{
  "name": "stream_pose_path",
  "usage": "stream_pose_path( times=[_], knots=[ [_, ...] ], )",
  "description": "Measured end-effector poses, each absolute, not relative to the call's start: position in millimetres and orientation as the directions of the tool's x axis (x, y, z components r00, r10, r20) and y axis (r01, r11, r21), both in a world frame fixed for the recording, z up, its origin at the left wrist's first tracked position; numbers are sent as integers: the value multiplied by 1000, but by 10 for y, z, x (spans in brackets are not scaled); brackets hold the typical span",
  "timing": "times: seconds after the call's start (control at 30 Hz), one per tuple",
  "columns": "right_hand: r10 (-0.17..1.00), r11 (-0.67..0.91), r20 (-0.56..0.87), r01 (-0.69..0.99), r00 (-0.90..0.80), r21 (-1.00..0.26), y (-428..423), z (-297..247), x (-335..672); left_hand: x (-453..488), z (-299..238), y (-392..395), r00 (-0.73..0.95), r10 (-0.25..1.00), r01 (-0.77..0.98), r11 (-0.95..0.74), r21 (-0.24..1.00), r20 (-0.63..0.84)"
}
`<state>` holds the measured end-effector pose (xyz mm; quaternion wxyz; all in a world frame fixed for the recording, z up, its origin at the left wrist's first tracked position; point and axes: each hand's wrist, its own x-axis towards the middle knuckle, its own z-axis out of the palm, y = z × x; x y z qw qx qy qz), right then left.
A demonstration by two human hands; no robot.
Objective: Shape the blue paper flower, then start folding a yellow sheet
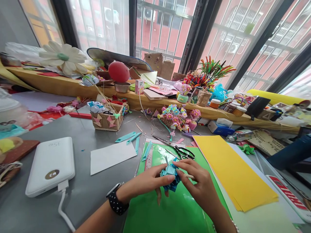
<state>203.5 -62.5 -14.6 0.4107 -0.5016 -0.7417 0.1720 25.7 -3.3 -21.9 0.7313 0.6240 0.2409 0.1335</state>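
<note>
A blue folded-paper flower is held between my two hands above a glossy green folder. My left hand grips its left side, the thumb lying across the front. On the other side, my right hand pinches the petals with thumb and fingers. A thin whitish stick shows by the right fingers; its far end is hidden. Just beyond the flower lie black-handled scissors and a clear ruler. Folded light-blue paper strips rest near the white paper sheet.
Yellow paper sheets lie to the right. A white power bank with a cable sits at the left. Farther back stand a cardboard box and a bunch of small craft flowers, before a cluttered ledge.
</note>
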Motion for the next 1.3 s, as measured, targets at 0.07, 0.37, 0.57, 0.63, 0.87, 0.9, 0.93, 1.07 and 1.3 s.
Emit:
stream_pose_path(
  times=[0.07, 0.37, 0.57, 0.63, 0.87, 0.9, 0.93, 1.07, 1.3],
  knots=[
    [891, 428, 424, 607, -161, -670, -625, -140, 2042, 248, -220, -31, 840, 508, 121, 168, 978, -191],
    [906, 380, 409, 639, -110, -669, -591, -153, 2015, 225, -299, -44, 749, 648, 157, 31, 987, -139],
    [916, 347, 388, 697, -106, -628, -561, -183, 2015, 269, -352, -34, 705, 704, 89, 38, 995, -90],
    [918, 311, 393, 712, -53, -630, -539, -196, 2017, 294, -366, -22, 680, 733, 52, -20, 998, -21],
    [914, 251, 403, 721, 43, -646, -533, -168, 1987, 339, -339, -37, 662, 742, 29, -168, 985, 107],
    [915, 253, 400, 712, 43, -655, -536, -159, 1982, 340, -332, -43, 655, 748, 41, -181, 983, 111],
    [917, 255, 397, 701, 43, -666, -538, -150, 1978, 343, -328, -49, 645, 755, 46, -189, 981, 115],
    [922, 238, 381, 672, 71, -701, -538, -130, 1973, 382, -372, -81, 625, 775, -13, -108, 994, 92],
    [929, 197, 351, 648, 116, -736, -546, -141, 2011, 448, -424, -103, 662, 748, -158, 88, 983, 40]
  ],
)
